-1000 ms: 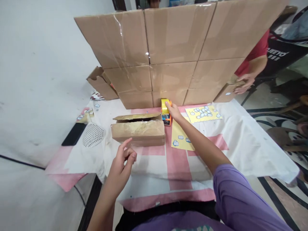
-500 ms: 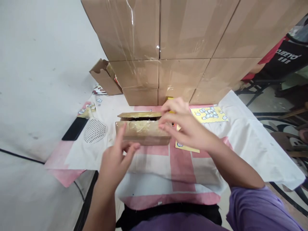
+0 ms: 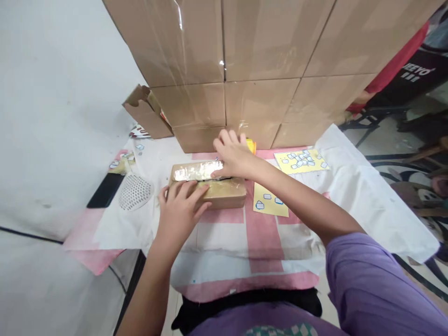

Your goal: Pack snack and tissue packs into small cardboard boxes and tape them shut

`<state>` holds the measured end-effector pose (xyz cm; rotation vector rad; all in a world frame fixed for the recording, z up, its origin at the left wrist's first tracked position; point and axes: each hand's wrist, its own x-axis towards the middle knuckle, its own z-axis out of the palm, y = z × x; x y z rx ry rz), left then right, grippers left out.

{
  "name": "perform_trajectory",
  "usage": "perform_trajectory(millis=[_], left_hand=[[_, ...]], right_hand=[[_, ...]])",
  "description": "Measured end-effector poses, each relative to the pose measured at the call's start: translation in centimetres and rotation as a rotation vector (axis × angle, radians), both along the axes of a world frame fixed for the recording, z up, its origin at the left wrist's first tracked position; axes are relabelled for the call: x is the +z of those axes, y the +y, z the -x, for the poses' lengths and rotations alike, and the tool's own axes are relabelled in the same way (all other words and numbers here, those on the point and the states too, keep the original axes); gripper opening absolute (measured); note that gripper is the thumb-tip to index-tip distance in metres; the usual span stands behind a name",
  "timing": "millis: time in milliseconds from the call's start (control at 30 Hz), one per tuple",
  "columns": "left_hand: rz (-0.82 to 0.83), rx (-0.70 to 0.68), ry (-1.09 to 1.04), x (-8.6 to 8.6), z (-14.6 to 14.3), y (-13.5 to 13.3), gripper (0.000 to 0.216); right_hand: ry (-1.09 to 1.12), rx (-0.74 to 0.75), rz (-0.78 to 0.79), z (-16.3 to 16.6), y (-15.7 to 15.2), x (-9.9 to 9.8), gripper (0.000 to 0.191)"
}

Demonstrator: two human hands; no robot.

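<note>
A small brown cardboard box (image 3: 224, 195) with clear tape on its top lies on the cloth-covered table in front of me. Its two long flaps are nearly flat, and a thin dark gap shows between them. My left hand (image 3: 180, 205) lies on the front flap near the left end, fingers spread and holding nothing else. At the back, my right hand (image 3: 233, 156) has its thumb on the shiny taped rear flap (image 3: 196, 171) and its fingers bent over the far edge. Just behind that hand, a yellow object (image 3: 251, 145) is partly hidden.
Large stacked cartons (image 3: 261, 100) stand along the table's back. Right of the box lie two yellow sheets with small white pieces, one near (image 3: 271, 205) and one farther back (image 3: 301, 161). A white perforated cup shape (image 3: 136, 192) and a black phone-like slab (image 3: 105, 190) lie left.
Both hands have come down onto the box from the air above it. The raised rear flap has been lowered, narrowing the dark opening. The view has shifted slightly.
</note>
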<state>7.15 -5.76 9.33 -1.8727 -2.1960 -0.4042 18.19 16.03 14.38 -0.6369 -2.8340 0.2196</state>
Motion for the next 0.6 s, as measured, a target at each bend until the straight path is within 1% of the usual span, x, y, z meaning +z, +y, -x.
perform_trajectory(millis=[33,67,100,167,233,267,333,400,467,533,567,600], left_hand=[[-0.015,0.011,0.009,0.0,-0.1,0.0,0.035],[-0.035,0.019,0.018,0.0,-0.2,0.1,0.034],[-0.063,0.024,0.029,0.0,-0.2,0.1,0.033],[-0.116,0.01,0.051,-0.1,-0.3,0.1,0.033],[-0.144,-0.03,0.06,-0.1,-0.3,0.1,0.033],[-0.157,-0.05,0.053,-0.2,-0.2,0.1,0.035],[-0.188,-0.078,0.01,-0.2,-0.1,0.2,0.047],[-0.23,-0.089,-0.06,0.0,0.2,0.8,0.063],[-0.268,-0.082,-0.137,0.5,0.7,1.9,0.073],[-0.302,-0.055,-0.192,1.2,1.3,3.4,0.076],[-0.324,-0.049,-0.193,1.6,1.6,4.2,0.07],[-0.351,-0.058,-0.171,1.9,1.8,5.0,0.057]], right_hand=[[0.052,-0.049,-0.032,-0.8,0.7,0.1,0.051],[0.104,-0.1,-0.044,-1.9,1.4,0.1,0.056],[0.151,-0.15,-0.036,-3.3,2.1,0.1,0.054],[0.248,-0.232,0.013,-7.0,3.2,-0.6,0.039],[0.342,-0.269,0.083,-11.2,3.4,-2.1,0.025],[0.38,-0.267,0.126,-13.2,3.2,-3.2,0.022],[0.451,-0.264,0.212,-16.7,2.3,-5.5,0.016],[0.511,-0.295,0.267,-19.3,1.0,-7.6,0.012],[0.548,-0.341,0.293,-20.8,-0.2,-9.1,0.011],[0.573,-0.366,0.29,-21.3,-1.3,-9.9,0.013],[0.587,-0.358,0.262,-21.1,-1.8,-10.0,0.012],[0.594,-0.331,0.21,-20.6,-2.3,-9.9,0.011]])
